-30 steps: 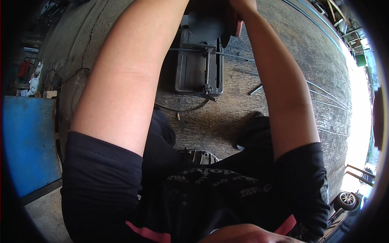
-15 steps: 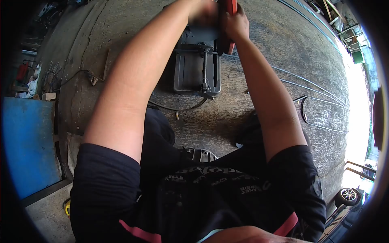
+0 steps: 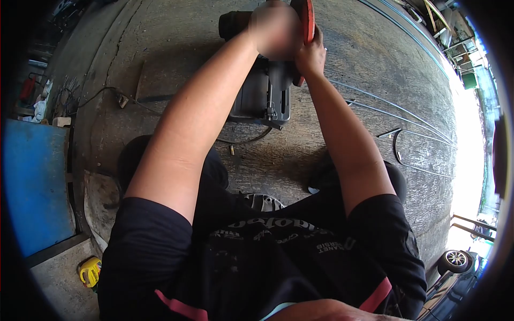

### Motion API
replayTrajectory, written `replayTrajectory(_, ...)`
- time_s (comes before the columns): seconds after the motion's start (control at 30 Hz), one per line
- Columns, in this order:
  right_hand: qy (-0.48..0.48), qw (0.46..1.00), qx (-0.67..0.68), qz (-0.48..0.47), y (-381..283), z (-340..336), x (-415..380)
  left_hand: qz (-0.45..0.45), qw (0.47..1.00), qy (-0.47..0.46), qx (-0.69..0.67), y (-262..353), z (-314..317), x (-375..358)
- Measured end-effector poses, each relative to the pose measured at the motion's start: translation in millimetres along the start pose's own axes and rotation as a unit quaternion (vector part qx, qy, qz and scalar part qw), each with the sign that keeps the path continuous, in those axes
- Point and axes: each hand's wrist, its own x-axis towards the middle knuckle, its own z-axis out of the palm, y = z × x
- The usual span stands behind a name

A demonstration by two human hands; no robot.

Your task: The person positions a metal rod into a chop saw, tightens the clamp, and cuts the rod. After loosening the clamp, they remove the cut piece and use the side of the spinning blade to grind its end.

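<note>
A cut-off saw with a dark metal base (image 3: pixel 251 104) stands on the floor in front of me. Above the base is its upper part, with a red guard (image 3: pixel 309 21) around a dark disc. My right hand (image 3: pixel 311 56) is closed at the guard's right side, fingers bent against it. My left hand (image 3: pixel 273 32) reaches to the left of the guard, over the upper part. A blur covers that hand, so its fingers cannot be made out. The black motor housing (image 3: pixel 229 25) sticks out left of it. A clamp screw (image 3: pixel 270 99) runs along the base.
A black cable (image 3: pixel 246 141) curls by the base. Long thin rods (image 3: pixel 396 101) lie on the floor at right. A blue panel (image 3: pixel 35 182) and a yellow tape measure (image 3: pixel 91 271) are at left. A car wheel (image 3: pixel 456 260) shows at lower right.
Both hands and the red guard have come lower in the view, closer to me. The motor housing now shows at left. More of the tape measure is visible.
</note>
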Motion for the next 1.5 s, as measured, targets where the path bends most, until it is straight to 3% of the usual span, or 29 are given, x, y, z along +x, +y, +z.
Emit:
replayTrajectory(0.8, 0.010, 0.998, 0.038, -0.056, 31.3, 9.8, -33.9, -0.050, 0.998, -0.017, 0.024, -32.0, -3.1, -25.0)
replayTrajectory(1.3, 0.059, 0.988, 0.001, -0.144, 59.3, 23.1, -54.4, -0.058, 0.997, 0.028, 0.038, -65.3, -1.9, -35.8)
replayTrajectory(1.5, 0.058, 0.990, -0.015, -0.126, 67.3, 27.2, -67.5, -0.061, 0.996, 0.040, 0.047, -78.9, -2.0, -43.6)
